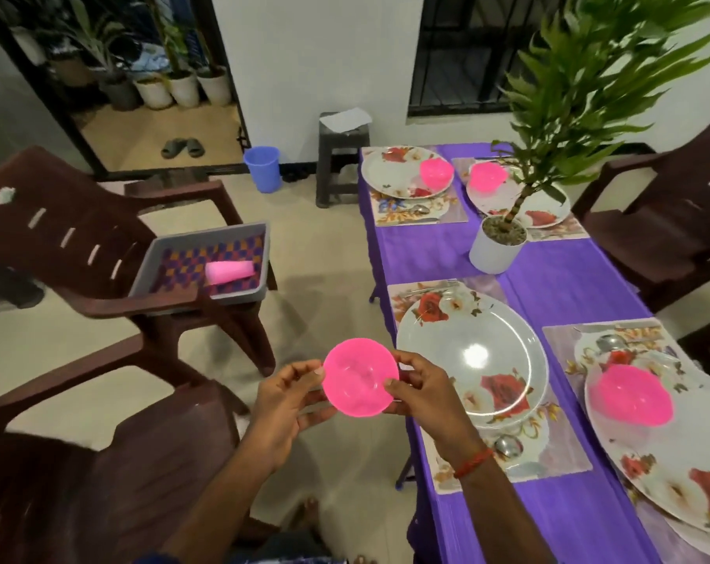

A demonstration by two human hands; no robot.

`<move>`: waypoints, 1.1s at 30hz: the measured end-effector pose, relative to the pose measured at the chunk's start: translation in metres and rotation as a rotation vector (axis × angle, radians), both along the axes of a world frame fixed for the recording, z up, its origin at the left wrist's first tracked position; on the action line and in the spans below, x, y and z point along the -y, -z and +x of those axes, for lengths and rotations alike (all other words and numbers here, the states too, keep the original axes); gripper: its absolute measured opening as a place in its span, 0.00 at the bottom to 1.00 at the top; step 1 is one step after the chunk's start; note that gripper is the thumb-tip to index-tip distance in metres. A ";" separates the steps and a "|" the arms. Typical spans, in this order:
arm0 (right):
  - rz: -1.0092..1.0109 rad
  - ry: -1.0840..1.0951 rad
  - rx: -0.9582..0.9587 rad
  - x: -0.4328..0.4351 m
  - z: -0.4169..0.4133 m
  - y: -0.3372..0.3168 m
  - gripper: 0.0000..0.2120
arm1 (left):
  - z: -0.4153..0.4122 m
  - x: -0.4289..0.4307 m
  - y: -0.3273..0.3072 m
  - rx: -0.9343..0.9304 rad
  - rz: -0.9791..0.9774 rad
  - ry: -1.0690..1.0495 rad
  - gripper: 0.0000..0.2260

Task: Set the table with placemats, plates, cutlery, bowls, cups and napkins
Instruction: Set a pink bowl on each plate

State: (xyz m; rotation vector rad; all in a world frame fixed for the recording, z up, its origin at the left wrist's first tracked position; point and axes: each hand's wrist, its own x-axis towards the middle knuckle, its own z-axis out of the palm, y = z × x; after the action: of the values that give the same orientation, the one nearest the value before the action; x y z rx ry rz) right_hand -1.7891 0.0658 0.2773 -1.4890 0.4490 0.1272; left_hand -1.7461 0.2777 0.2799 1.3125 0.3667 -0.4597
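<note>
Pink bowl [360, 377] hangs in mid-air just off the near-left edge of the bench [556, 278], above the floor and held between both hands. The left hand [288, 396] pinches its left rim, thumb on top and fingers curled beneath. The right hand [422, 394] grasps the right rim in the same way.

Just beyond the right hand, an empty floral plate [471, 354] lies on a placemat [564, 462] over the purple cloth, with a spoon [507, 445] at its near side. To the right, a second plate [670, 462] carries a second pink bowl [634, 394].

Farther along stands a white plant pot [495, 248] in the middle of the bench. Left of the bench, a grey tray [206, 238] rests on a brown chair [80, 246] and holds a pink cup [229, 272] lying on its side.

At the far end, two more floral plates each bear a pink bowl: the far-left bowl [436, 172] and the far-right bowl [487, 177]. On the floor beyond stands a blue bucket [262, 168].
</note>
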 end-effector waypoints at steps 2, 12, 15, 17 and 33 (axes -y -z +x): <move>0.000 0.057 -0.008 0.008 0.008 -0.004 0.20 | 0.023 0.004 -0.004 0.012 0.001 0.032 0.07; -0.092 0.336 -0.057 0.039 0.040 0.001 0.18 | 0.109 0.019 -0.006 0.027 0.004 0.183 0.06; -0.078 0.452 -0.065 0.051 0.040 0.012 0.16 | 0.121 0.028 -0.001 0.014 0.019 0.216 0.05; -0.090 0.534 -0.086 0.067 0.038 0.025 0.15 | 0.128 0.034 0.001 0.004 0.028 0.236 0.05; -0.535 0.749 -0.427 0.192 0.021 0.094 0.15 | 0.179 0.091 -0.001 0.026 0.118 0.256 0.05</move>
State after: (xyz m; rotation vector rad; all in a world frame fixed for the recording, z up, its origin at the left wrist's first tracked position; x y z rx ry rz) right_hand -1.7679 -0.1263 0.1830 -1.7085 1.4422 -0.2983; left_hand -1.5670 0.1866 0.2809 1.4873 0.2065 -0.6423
